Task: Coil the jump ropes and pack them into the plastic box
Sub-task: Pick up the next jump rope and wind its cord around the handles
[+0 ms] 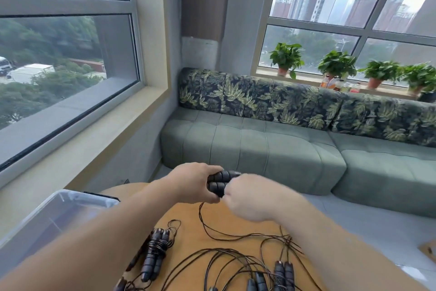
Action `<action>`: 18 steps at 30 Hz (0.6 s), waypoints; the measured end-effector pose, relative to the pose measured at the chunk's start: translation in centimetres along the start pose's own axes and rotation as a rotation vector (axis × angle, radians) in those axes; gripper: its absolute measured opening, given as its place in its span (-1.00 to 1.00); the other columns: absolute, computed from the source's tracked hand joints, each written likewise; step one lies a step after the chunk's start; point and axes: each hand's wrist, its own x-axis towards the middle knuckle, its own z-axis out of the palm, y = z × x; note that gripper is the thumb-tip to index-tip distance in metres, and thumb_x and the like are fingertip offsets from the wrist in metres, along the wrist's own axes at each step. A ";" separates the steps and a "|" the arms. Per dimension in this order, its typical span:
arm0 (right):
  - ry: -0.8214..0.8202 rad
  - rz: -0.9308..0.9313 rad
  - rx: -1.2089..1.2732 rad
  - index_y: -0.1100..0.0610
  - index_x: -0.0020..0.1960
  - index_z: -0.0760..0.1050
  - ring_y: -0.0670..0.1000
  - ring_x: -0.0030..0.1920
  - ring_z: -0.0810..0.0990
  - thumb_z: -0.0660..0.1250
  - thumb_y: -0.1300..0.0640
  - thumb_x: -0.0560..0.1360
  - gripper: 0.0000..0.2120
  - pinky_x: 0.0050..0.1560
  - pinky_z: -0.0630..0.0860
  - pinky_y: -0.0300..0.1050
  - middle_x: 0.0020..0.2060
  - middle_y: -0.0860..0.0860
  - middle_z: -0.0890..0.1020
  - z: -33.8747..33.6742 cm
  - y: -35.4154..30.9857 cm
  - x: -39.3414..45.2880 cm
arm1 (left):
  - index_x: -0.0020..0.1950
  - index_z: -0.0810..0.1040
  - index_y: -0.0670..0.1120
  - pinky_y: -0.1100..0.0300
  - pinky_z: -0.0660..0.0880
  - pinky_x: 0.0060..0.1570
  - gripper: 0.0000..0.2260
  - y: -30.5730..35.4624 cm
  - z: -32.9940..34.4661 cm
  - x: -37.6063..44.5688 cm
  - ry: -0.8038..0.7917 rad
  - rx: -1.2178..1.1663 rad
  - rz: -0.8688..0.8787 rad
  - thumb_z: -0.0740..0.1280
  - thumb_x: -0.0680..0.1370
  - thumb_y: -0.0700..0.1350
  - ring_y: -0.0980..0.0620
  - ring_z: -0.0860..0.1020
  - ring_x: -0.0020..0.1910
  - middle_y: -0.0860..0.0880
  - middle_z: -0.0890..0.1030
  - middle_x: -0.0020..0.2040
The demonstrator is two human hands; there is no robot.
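My left hand (193, 182) grips two black jump-rope handles (220, 182) held side by side above the wooden table (188, 213). My right hand (247, 194) is curled against the handles' near end and pinches the thin dark cord (212, 229), which hangs down to the table. A coiled rope bundle (154, 253) with its cord wound round the handles lies on the table at the left. More handles (283, 272) and loose tangled cord (236, 257) lie at the near edge. The clear plastic box (35, 224) stands at the left of the table.
A green sofa (259, 149) with leaf-print cushions runs behind the table. Potted plants (286, 59) and bottles stand on the window sill at the right. A large window and its ledge (106, 130) are on the left.
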 end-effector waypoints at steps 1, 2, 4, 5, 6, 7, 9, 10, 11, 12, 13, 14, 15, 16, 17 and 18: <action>-0.024 0.001 0.019 0.13 -0.09 0.55 0.16 -0.05 0.58 0.11 0.08 0.60 -0.73 -0.09 0.48 -0.05 -0.08 0.12 0.63 -1.1 0.5 0.0 | 0.25 0.46 0.18 0.06 0.55 -0.01 -0.52 0.0 0.0 -0.1 -0.047 -0.009 0.033 0.46 0.36 0.18 -0.03 0.57 -0.01 0.11 0.64 0.02; -0.060 0.006 0.067 0.11 -0.10 0.58 0.13 -0.08 0.58 0.14 0.05 0.58 -0.72 -0.09 0.50 -0.04 -0.11 0.08 0.64 -2.0 0.9 0.0 | 0.28 0.47 0.20 0.07 0.55 0.01 -0.49 0.4 -0.1 -0.3 -0.084 -0.028 0.064 0.48 0.36 0.19 0.00 0.57 -0.01 0.12 0.64 0.03; -0.117 -0.008 0.168 0.05 -0.13 0.63 0.06 -0.11 0.58 0.19 0.04 0.54 -0.75 -0.06 0.53 -0.03 -0.16 0.02 0.65 -3.0 1.6 0.3 | 0.28 0.51 0.16 0.09 0.53 0.03 -0.45 1.3 -0.1 -0.5 -0.146 -0.057 0.096 0.51 0.34 0.25 0.04 0.56 -0.02 0.12 0.65 0.03; -0.146 -0.021 0.182 0.04 -0.14 0.63 0.02 -0.14 0.56 0.21 0.05 0.55 -0.77 -0.08 0.51 -0.05 -0.18 -0.01 0.64 -3.2 1.9 0.5 | 0.25 0.54 0.13 0.09 0.54 0.03 -0.45 1.7 0.1 -0.5 -0.169 -0.072 0.103 0.51 0.33 0.28 0.04 0.56 -0.03 0.10 0.65 0.01; -0.172 -0.030 0.191 0.02 -0.15 0.62 -0.02 -0.18 0.53 0.21 0.05 0.55 -0.78 -0.12 0.47 -0.09 -0.22 -0.05 0.62 -3.3 2.0 0.5 | 0.22 0.56 0.10 0.06 0.55 0.02 -0.45 1.9 0.3 -0.5 -0.181 -0.098 0.105 0.49 0.33 0.32 0.02 0.57 -0.05 0.08 0.66 -0.02; -0.187 -0.037 0.209 0.00 -0.15 0.61 -0.05 -0.22 0.50 0.22 0.04 0.56 -0.78 -0.15 0.43 -0.11 -0.25 -0.08 0.59 -3.4 2.1 0.5 | 0.18 0.57 0.08 0.04 0.56 0.01 -0.46 2.0 0.6 -0.6 -0.184 -0.135 0.097 0.48 0.33 0.34 0.01 0.58 -0.07 0.04 0.66 -0.06; -0.186 -0.038 0.296 -0.01 -0.16 0.61 -0.09 -0.28 0.46 0.23 0.02 0.57 -0.78 -0.17 0.41 -0.12 -0.33 -0.13 0.54 -3.2 2.6 0.3 | 0.12 0.59 0.08 0.06 0.53 -0.08 -0.50 1.8 1.1 -0.8 -0.174 -0.223 0.067 0.44 0.35 0.37 0.01 0.57 -0.15 0.00 0.66 -0.12; -0.183 -0.028 0.371 -0.02 -0.18 0.61 -0.10 -0.33 0.44 0.25 0.00 0.57 -0.78 -0.19 0.41 -0.13 -0.39 -0.15 0.53 -2.9 2.9 0.2 | 0.10 0.60 0.09 0.08 0.51 -0.13 -0.52 1.7 1.4 -0.9 -0.166 -0.257 0.058 0.43 0.36 0.37 0.01 0.55 -0.18 -0.01 0.65 -0.13; -0.184 -0.018 0.449 -0.02 -0.19 0.62 -0.12 -0.38 0.41 0.26 0.00 0.57 -0.77 -0.22 0.39 -0.15 -0.44 -0.16 0.50 -2.7 3.1 0.1 | 0.09 0.60 0.09 0.08 0.50 -0.16 -0.54 1.6 1.7 -1.0 -0.158 -0.277 0.054 0.41 0.37 0.38 0.00 0.55 -0.19 -0.01 0.65 -0.14; -0.189 -0.009 0.517 -0.02 -0.21 0.62 -0.12 -0.41 0.38 0.28 -0.01 0.56 -0.77 -0.24 0.37 -0.17 -0.47 -0.17 0.48 -2.3 3.3 0.0 | 0.10 0.60 0.10 0.06 0.51 -0.16 -0.54 1.5 2.0 -1.1 -0.149 -0.289 0.056 0.40 0.38 0.38 -0.01 0.57 -0.17 -0.01 0.65 -0.13; -0.190 -0.004 0.564 -0.02 -0.22 0.63 -0.12 -0.43 0.37 0.29 -0.01 0.56 -0.77 -0.25 0.36 -0.18 -0.47 -0.16 0.47 -2.0 3.4 0.0 | 0.10 0.60 0.09 0.04 0.52 -0.14 -0.54 1.5 2.3 -1.2 -0.144 -0.300 0.058 0.38 0.39 0.39 -0.02 0.58 -0.15 -0.02 0.66 -0.12; -0.184 -0.007 0.590 -0.02 -0.22 0.64 -0.12 -0.42 0.37 0.31 -0.01 0.55 -0.78 -0.24 0.36 -0.18 -0.46 -0.16 0.48 -1.8 3.4 0.0 | 0.11 0.60 0.09 0.01 0.53 -0.11 -0.54 1.5 2.5 -1.4 -0.144 -0.314 0.059 0.37 0.40 0.38 -0.03 0.59 -0.13 -0.03 0.66 -0.11; -0.176 -0.012 0.601 -0.02 -0.23 0.65 -0.12 -0.40 0.40 0.33 -0.02 0.54 -0.78 -0.22 0.38 -0.17 -0.44 -0.16 0.50 -1.8 3.4 -0.1 | 0.11 0.60 0.08 0.00 0.53 -0.08 -0.54 1.5 2.7 -1.4 -0.145 -0.336 0.056 0.37 0.41 0.38 -0.03 0.59 -0.11 -0.03 0.66 -0.10; -0.167 -0.017 0.608 -0.02 -0.24 0.65 -0.11 -0.37 0.42 0.35 -0.03 0.53 -0.79 -0.20 0.40 -0.16 -0.42 -0.16 0.53 -1.8 3.4 -0.1 | 0.12 0.60 0.08 0.01 0.53 -0.07 -0.54 1.4 2.8 -1.5 -0.148 -0.364 0.054 0.37 0.41 0.38 -0.03 0.59 -0.11 -0.04 0.66 -0.09; -0.163 -0.016 0.614 -0.03 -0.25 0.66 -0.12 -0.35 0.45 0.36 -0.03 0.52 -0.79 -0.18 0.42 -0.16 -0.41 -0.16 0.54 -1.8 3.4 -0.1 | 0.12 0.60 0.08 0.02 0.53 -0.08 -0.52 1.4 2.9 -1.6 -0.148 -0.395 0.052 0.36 0.41 0.39 -0.03 0.59 -0.11 -0.05 0.66 -0.08; -0.160 -0.014 0.625 -0.04 -0.26 0.66 -0.13 -0.35 0.46 0.36 -0.03 0.52 -0.79 -0.17 0.42 -0.16 -0.40 -0.17 0.56 -1.9 3.5 -0.2 | 0.12 0.60 0.08 0.03 0.52 -0.09 -0.50 1.3 2.9 -1.6 -0.143 -0.423 0.053 0.35 0.40 0.41 -0.03 0.59 -0.11 -0.05 0.66 -0.08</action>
